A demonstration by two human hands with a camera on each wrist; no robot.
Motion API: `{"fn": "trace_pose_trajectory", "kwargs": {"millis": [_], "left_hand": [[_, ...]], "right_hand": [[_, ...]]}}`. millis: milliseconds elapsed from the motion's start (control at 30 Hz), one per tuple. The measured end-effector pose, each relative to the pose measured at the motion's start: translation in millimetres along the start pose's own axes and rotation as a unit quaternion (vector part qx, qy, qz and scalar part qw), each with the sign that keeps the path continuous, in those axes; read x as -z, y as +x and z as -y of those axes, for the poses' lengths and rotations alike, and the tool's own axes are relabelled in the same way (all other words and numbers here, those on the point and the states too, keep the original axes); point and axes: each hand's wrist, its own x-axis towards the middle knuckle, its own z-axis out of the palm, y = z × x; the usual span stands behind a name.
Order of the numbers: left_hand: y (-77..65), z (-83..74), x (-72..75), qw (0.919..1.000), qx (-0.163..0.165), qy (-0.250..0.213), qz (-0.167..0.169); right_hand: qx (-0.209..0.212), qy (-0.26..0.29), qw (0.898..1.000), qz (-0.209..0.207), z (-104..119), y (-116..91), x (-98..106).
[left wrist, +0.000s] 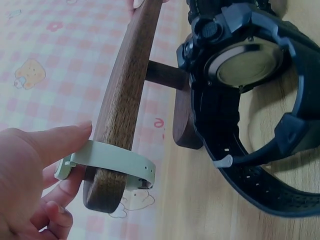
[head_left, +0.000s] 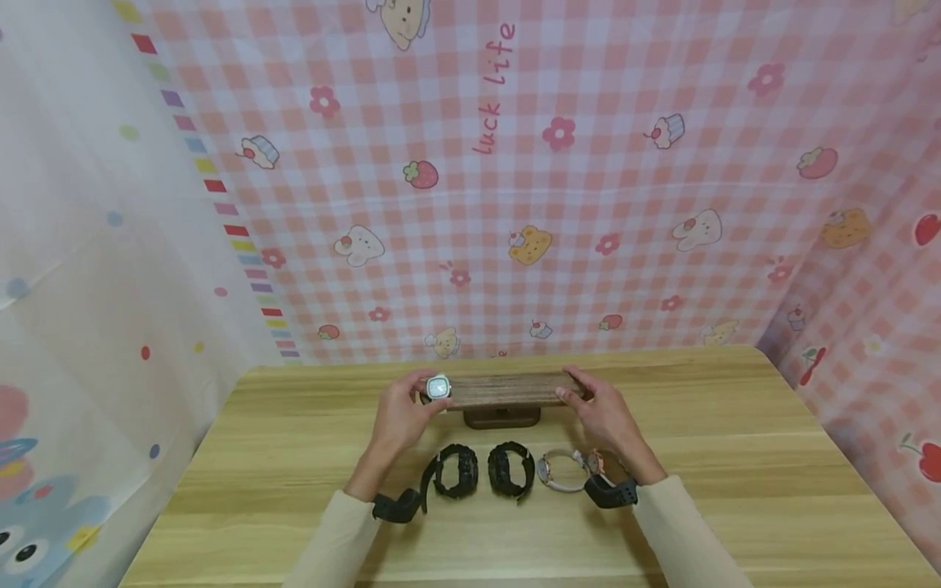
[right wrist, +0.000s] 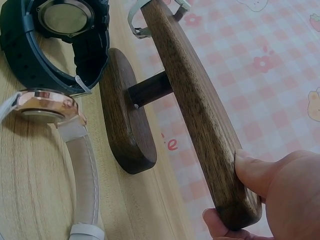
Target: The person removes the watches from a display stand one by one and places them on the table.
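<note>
A dark wooden watch stand has a horizontal bar (head_left: 507, 390) on a short post and a rounded base (head_left: 502, 420). Looped round the bar's left end is a pale green watch (head_left: 438, 387), its square face toward the head camera. My left hand (head_left: 398, 415) pinches this watch, thumb at the strap (left wrist: 107, 156) and fingers behind the case. At the opposite end, my right hand (head_left: 608, 415) grips the bar, its thumb pressing one side and a fingertip (right wrist: 214, 222) under the end.
In front of the stand lie a black watch (head_left: 468, 471), another black watch (head_left: 500, 471), a white-strapped watch (head_left: 544, 470) and a rose-gold watch (head_left: 595, 462), partly behind the right wrist's camera (head_left: 612, 492). A pink checked cloth (head_left: 456, 212) hangs behind the wooden table (head_left: 294, 465).
</note>
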Motion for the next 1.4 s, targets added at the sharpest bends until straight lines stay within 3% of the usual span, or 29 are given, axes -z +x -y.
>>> {"fn": "trace_pose_trajectory", "kwargs": {"millis": [200, 500, 900, 1200, 1400], "left_hand": [[-0.8, 5.2, 5.6, 0.9996, 0.027, -0.008, -0.009], [-9.4, 15.7, 20.1, 0.9991, 0.025, -0.005, -0.035], [-44.2, 25.7, 39.4, 0.9990, 0.009, 0.038, -0.023], [-68.5, 31.9, 44.6, 0.9968, -0.026, 0.075, -0.014], [-78.0, 37.6, 42.3, 0.9968, -0.008, 0.080, 0.002]], "right_hand": [[0.003, -0.008, 1.000, 0.000, -0.2, 0.3, -1.0], [0.003, -0.007, 1.000, 0.003, -0.3, -0.5, -0.5], [0.009, 0.001, 1.000, -0.004, 1.1, -0.8, 0.3], [0.008, 0.003, 1.000, 0.002, 0.2, -0.2, 0.9], [0.010, 0.003, 1.000, 0.002, -0.3, -0.3, 0.1]]}}
